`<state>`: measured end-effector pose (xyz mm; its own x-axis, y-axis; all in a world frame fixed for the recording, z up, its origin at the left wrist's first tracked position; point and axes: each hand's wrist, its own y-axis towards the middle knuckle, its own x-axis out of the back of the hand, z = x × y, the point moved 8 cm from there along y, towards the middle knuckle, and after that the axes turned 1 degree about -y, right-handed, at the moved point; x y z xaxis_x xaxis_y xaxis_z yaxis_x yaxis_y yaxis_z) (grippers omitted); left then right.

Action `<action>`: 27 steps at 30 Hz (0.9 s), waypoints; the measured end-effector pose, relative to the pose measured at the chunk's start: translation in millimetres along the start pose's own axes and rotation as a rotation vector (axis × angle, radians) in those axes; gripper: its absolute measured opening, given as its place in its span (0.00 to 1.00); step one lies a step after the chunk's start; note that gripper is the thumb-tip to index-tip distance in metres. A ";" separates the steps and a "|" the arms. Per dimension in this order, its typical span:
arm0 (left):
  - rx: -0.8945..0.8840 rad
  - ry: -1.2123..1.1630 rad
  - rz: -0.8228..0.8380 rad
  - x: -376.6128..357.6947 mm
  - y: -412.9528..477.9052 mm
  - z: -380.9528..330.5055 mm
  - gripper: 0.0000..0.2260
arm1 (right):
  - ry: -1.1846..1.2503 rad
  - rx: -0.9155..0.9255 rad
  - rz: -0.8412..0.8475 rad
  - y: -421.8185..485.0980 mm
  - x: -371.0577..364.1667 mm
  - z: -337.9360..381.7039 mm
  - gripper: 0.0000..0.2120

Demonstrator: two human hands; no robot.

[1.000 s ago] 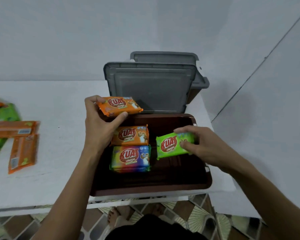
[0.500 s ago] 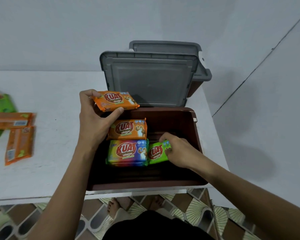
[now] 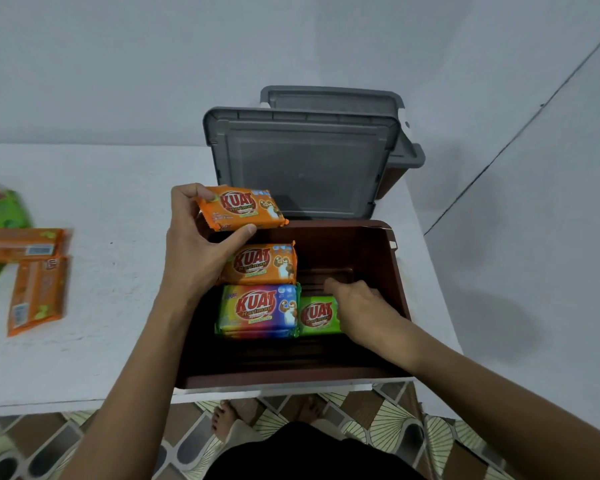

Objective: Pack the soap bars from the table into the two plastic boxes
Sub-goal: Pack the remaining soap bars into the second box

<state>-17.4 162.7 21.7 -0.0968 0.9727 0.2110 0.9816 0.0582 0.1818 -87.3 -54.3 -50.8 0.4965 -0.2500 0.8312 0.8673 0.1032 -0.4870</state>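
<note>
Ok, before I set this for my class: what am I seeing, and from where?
No machine here: a person wears one camera on the head, looking down at their bare hands. On the white table stands an open brown box, grey lid propped behind it. Inside lie an orange bar, a rainbow bar and a green bar of soap. The left hand holds a second orange bar above the box's rim. The right hand rests on the green bar; its grip is hidden. More bars lie on the table, left.

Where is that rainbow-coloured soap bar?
Head view: the rainbow soap bar lies in the brown box, left of centre, with an orange bar behind it and a green bar at its right.
</note>
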 end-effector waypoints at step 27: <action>-0.124 0.340 0.324 -15.5 8.6 -4.7 0.24 | 1.079 0.049 -0.425 -13.0 86.0 -33.6 0.11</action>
<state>-8.3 147.1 24.5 0.1420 0.8067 0.5736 0.9452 -0.2826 0.1634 -57.1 -109.6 18.0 -0.1030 -0.9618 0.2536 0.9689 -0.1547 -0.1934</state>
